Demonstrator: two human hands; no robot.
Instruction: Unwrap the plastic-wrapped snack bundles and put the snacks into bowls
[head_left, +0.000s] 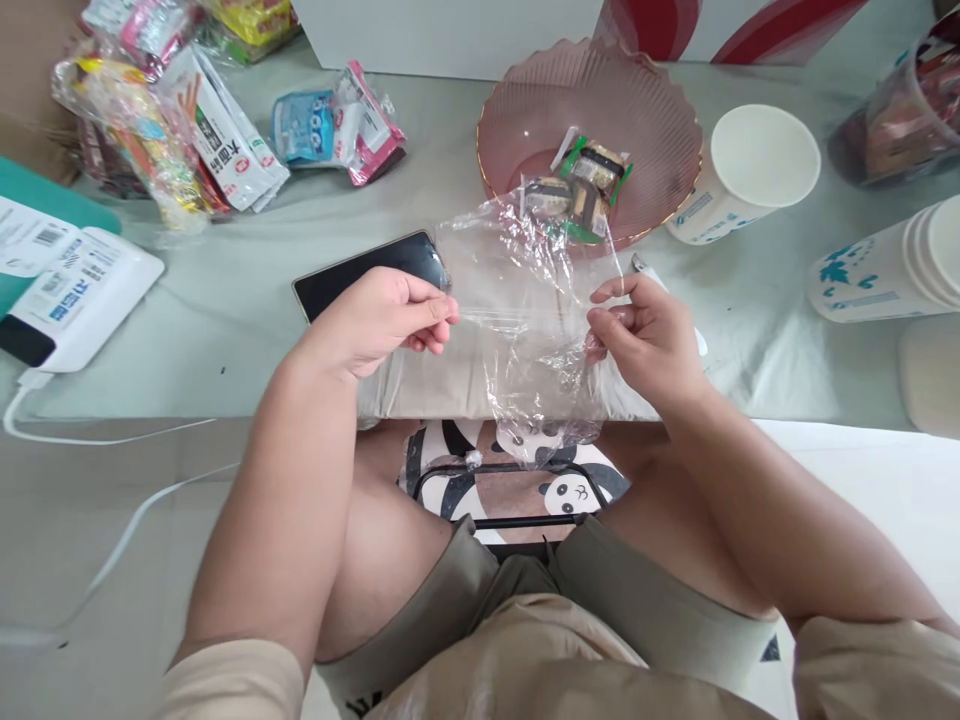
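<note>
A clear plastic bag (536,345) is stretched between my two hands over the table's front edge. My left hand (397,315) pinches one side of it between thumb and fingers, just in front of a dark phone (375,270) lying on the cloth. On the other side, my right hand (637,330) grips the bag with thumb and fingertips. Behind the bag stands a pink ribbed bowl (517,110) with a gold rim. Several small wrapped snacks (589,175) lie in the bowl, partly seen through the plastic. Beside my right hand is a partly hidden white object with a metal tip (645,268).
A paper cup (750,170) stands right of the bowl, with stacked paper cups (885,260) farther right. Packaged snacks (225,130) lie at the back left, near a white device (97,295) with a cable. A white box (450,35) stands behind the bowl.
</note>
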